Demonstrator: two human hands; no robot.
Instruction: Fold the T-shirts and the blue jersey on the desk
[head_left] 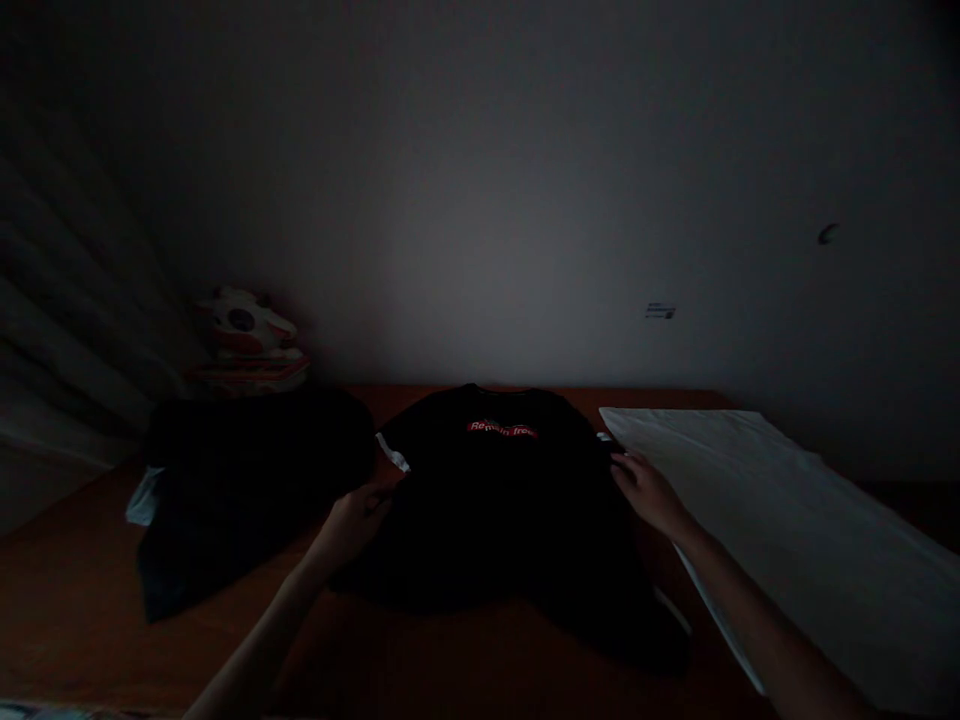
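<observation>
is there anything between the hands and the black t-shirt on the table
Nothing visible does. The left hand rests at the left edge of the black t-shirt and the right hand at its right edge; the dim light hides whether fingers grip the cloth.

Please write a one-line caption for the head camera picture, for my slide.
Left hand and right hand rest on a black T-shirt with red lettering spread on an orange-brown surface.

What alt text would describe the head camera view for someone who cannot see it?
In a dim room, a person's left hand and right hand rest on the two sides of a black T-shirt with red lettering, spread on an orange-brown surface. A dark garment pile lies to its left, a white sheet to its right.
</observation>
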